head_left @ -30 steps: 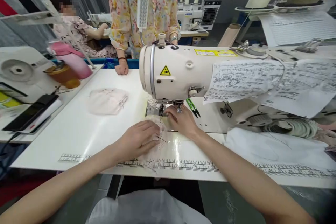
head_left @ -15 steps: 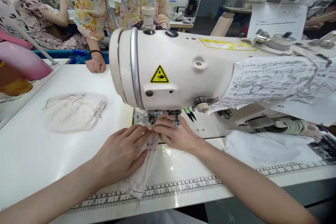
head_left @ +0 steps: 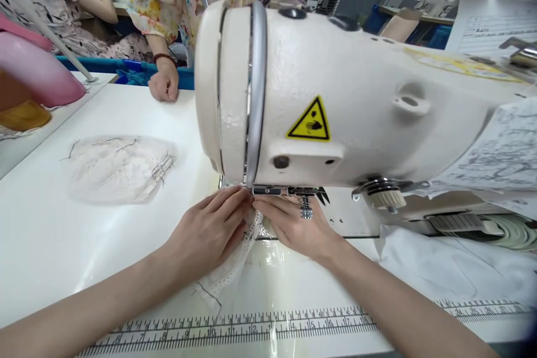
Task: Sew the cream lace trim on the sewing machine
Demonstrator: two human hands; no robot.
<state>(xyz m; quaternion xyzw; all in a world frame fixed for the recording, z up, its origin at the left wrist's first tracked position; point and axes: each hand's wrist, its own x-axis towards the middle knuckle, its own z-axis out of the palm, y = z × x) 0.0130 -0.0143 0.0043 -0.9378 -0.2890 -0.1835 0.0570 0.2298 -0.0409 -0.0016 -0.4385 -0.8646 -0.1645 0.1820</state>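
A strip of sheer white lace fabric (head_left: 235, 268) runs under the head of a sewing machine (head_left: 335, 84), its loose end trailing toward me with dark thread on it. My left hand (head_left: 212, 229) lies over the fabric, fingers closed together on it just left of the needle area. Close beside it, my right hand (head_left: 296, 224) has its fingertips pressed on the fabric's edge, partly behind the metal screw (head_left: 306, 210) hanging from the machine. The machine head hides the needle and foot.
A sheer fabric piece with loose threads (head_left: 119, 170) lies on the left of the table. A printed ruler (head_left: 251, 329) runs along the front edge. White cloth (head_left: 453, 263) lies right. A co-worker's fist (head_left: 164, 81) rests at the far edge. Black blade tips (head_left: 324, 196) show behind my right hand.
My view has moved closer to the machine, which looks larger. The fabric's trailing end has drawn up off the ruler toward the machine, both hands staying at it.
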